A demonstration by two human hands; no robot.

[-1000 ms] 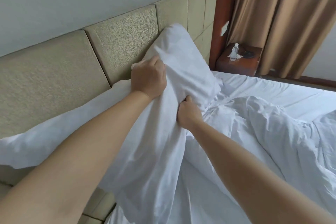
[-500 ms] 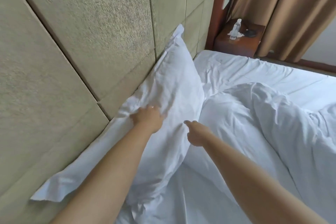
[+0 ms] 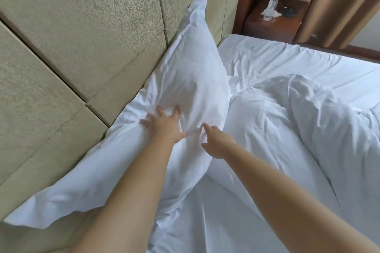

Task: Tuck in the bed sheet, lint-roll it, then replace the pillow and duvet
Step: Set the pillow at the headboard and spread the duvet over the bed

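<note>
Your left hand [image 3: 164, 124]: fingers spread flat, pressing the white pillow [image 3: 185, 80] leaning on the headboard [image 3: 92, 37]. Your right hand [image 3: 217, 144]: fingers loosely extended, forefinger touching the pillow's near edge, duvet [image 3: 287, 119] just beside.

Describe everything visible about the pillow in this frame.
The pillow is white, in a plain, creased cloth case with a flat flanged edge. It leans tilted against the padded headboard, one corner pointing up, its lower end on the bed sheet. The left hand presses into it with spread fingers; the right hand touches its edge. The crumpled duvet lies alongside.
</note>
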